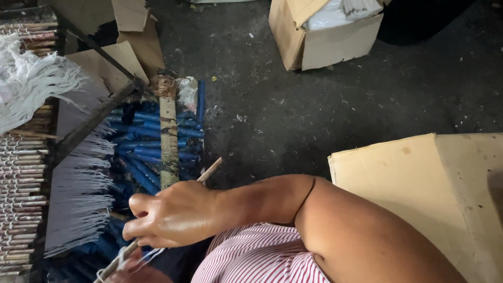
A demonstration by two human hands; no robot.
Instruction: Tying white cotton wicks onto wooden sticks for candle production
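Right hand closed on a thin stick beside a loom-like frame, white threads at its lower end

The right hand (167,217) grips a thin wooden stick (209,170) with fingers (139,204) curled tight around it; white threads (131,257) trail at the stick's lower end; the left hand is barely in view below it, so its grip cannot be told; at the floor's left edge a mat of bound sticks (21,178) is already woven, its white fringe (78,194) hanging loose; blue rods (152,128) lie heaped under a wooden bar (168,141), seemingly not yet worked in; a cardboard box (325,36) stands well apart on the dark floor (314,105).
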